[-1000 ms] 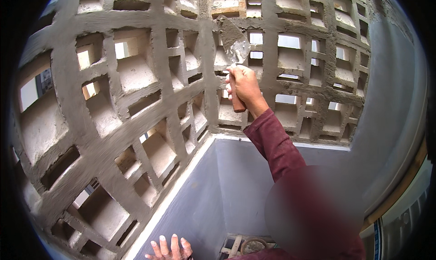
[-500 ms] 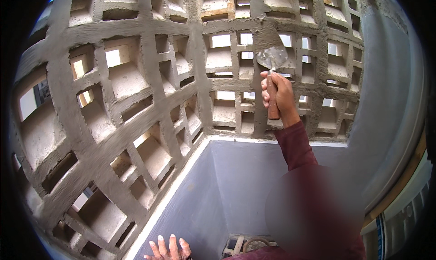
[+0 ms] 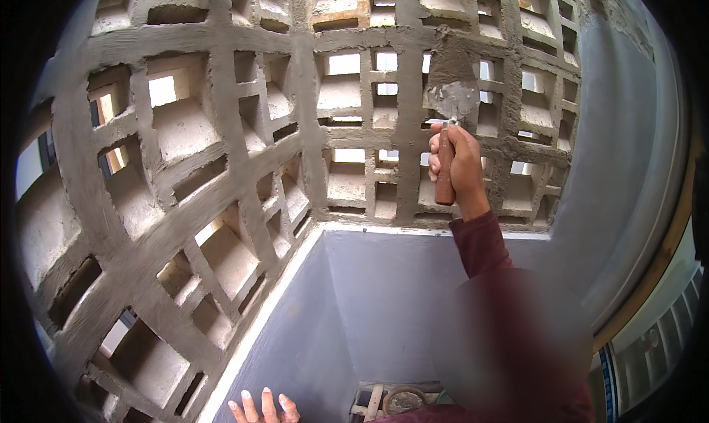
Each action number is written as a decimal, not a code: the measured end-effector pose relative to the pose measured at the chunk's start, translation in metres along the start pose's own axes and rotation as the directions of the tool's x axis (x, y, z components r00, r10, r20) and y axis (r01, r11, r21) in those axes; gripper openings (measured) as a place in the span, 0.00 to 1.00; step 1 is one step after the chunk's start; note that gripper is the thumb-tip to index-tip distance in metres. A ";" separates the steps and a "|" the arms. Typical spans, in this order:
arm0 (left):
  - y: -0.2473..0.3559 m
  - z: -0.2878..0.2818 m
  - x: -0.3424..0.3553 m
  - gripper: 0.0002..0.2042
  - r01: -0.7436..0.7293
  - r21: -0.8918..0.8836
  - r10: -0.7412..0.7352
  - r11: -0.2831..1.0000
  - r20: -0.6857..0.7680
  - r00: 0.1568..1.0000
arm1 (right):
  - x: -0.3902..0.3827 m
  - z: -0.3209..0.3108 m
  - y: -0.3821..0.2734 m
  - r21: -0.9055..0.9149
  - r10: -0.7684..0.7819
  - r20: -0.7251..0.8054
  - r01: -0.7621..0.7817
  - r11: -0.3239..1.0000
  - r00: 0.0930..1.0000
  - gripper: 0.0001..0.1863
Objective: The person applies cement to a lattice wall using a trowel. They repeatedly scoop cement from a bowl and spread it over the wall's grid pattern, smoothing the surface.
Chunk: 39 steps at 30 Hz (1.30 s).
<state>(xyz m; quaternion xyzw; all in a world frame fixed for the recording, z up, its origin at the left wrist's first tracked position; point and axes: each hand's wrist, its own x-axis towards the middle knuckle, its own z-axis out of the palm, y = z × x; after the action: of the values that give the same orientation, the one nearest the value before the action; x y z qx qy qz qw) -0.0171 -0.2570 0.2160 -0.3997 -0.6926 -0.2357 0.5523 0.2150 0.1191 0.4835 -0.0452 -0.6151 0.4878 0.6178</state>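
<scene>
My right hand (image 3: 465, 164) is wrapped around the reddish-brown wooden handle of a trowel (image 3: 445, 179), raised up in front of the pierced cement wall (image 3: 410, 105). The trowel's blade points upward and carries a layer of wet grey-brown mortar (image 3: 453, 57), with bare, smeared metal near the handle. It covers part of an opening just right of a vertical rib; whether it touches the wall I cannot tell. At the lower edge, my left hand (image 3: 267, 408) shows only its fingertips, spread apart, dusty and holding nothing.
Another pierced wall (image 3: 155, 246) rises on the left and meets the first in a corner. Beneath both runs a white ledge (image 3: 284, 294) above smooth grey-blue walls (image 3: 399, 297). Low down lies a round object (image 3: 405, 401) beside wooden pieces. A curved grey surface (image 3: 620, 150) bounds the right.
The trowel has shifted right across the wall, off the vertical rib and over the opening beside it. My whole view has turned slightly right, and less of my left hand shows.
</scene>
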 end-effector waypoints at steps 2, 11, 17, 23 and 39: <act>-0.003 0.006 0.001 0.12 -0.055 0.008 0.056 0.998 -0.076 0.996 | -0.003 0.016 -0.003 -0.058 -0.005 0.026 0.007 0.998 1.000 0.16; -0.007 0.000 -0.007 0.11 -0.048 0.017 0.048 0.999 -0.008 0.999 | 0.042 0.009 0.002 -0.017 0.057 0.145 -0.055 0.998 0.988 0.18; -0.006 -0.005 -0.011 0.10 0.000 -0.065 0.003 0.998 0.037 0.999 | 0.017 0.028 0.007 0.007 -0.069 0.039 0.069 0.998 0.997 0.17; -0.011 0.001 -0.019 0.10 -0.039 -0.065 0.038 0.997 -0.014 0.999 | 0.039 0.105 0.037 0.005 0.094 0.184 -0.097 0.995 0.978 0.15; -0.013 0.008 -0.028 0.11 -0.067 -0.098 0.062 0.993 -0.052 0.997 | 0.019 0.120 0.060 -0.101 0.014 0.065 -0.007 0.995 0.998 0.16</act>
<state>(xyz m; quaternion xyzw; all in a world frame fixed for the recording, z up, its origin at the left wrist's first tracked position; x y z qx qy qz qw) -0.0301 -0.2663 0.1888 -0.4431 -0.6530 -0.2618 0.5556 0.0815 0.0978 0.4867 -0.0637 -0.6586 0.4606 0.5916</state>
